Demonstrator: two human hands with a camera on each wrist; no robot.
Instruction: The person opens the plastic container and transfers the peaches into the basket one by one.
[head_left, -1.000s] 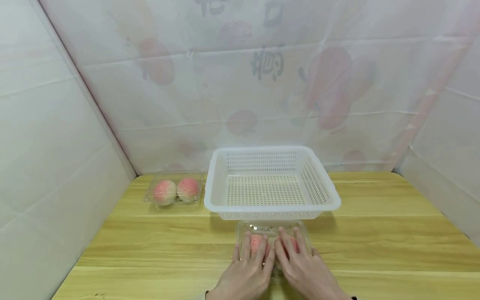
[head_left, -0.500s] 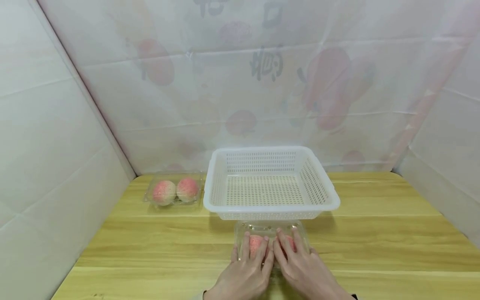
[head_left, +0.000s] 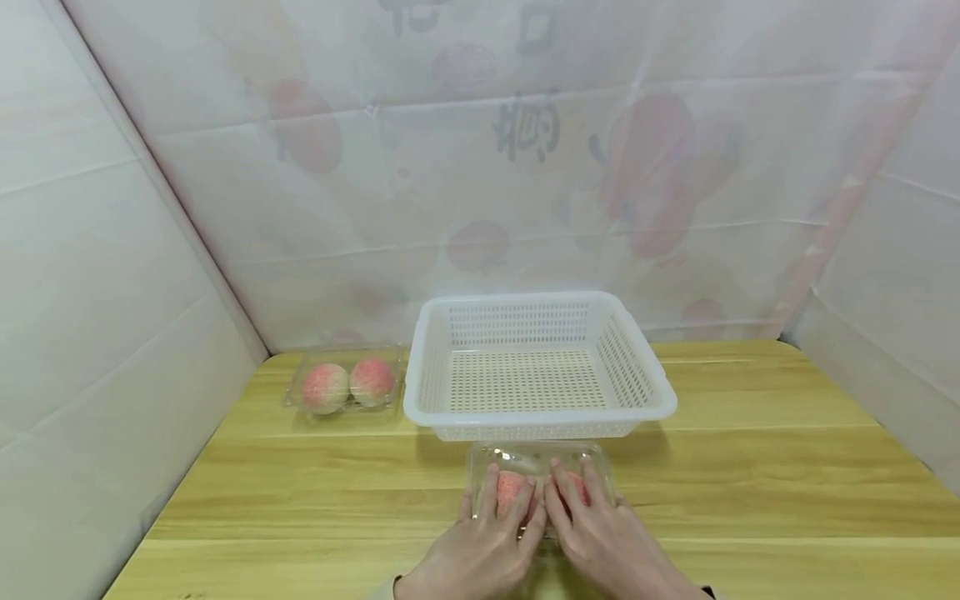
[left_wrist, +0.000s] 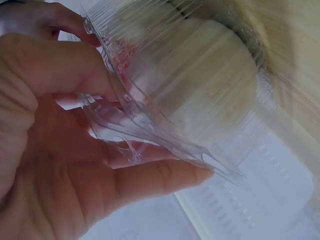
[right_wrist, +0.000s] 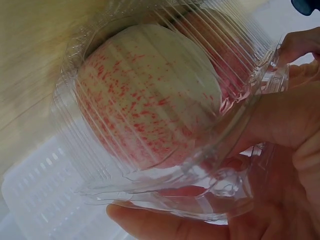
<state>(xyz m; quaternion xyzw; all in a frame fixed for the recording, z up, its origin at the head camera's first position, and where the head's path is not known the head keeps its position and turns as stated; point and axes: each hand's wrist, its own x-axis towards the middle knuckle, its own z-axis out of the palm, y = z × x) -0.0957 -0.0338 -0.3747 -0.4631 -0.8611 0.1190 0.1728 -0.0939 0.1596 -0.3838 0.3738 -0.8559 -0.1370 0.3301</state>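
Observation:
In the head view, a clear plastic clamshell box [head_left: 536, 452] lies near the table's front, with two pink-and-cream peaches [head_left: 511, 490] inside. My left hand [head_left: 480, 546] presses its left half, fingers spread and fairly straight over the lid. Over the right half lies my right hand [head_left: 603, 537], its fingers spread likewise. Both thumbs come close together at the middle of the box's near side. The left wrist view shows that thumb [left_wrist: 70, 67] against the ridged plastic rim. A red-speckled peach [right_wrist: 150, 95] shows through the box wall in the right wrist view.
Just behind the box stands a white slotted plastic basket [head_left: 540, 417] with nothing in it. A second clear clamshell box [head_left: 386, 357], holding two peaches [head_left: 326, 387], sits at the back left of the wooden table [head_left: 300, 508]. White cloth sheets [head_left: 360, 183] hang around the table.
Both hands stay on the lid in nearly the same pose. The whole head view has shifted slightly, so everything appears a little further left.

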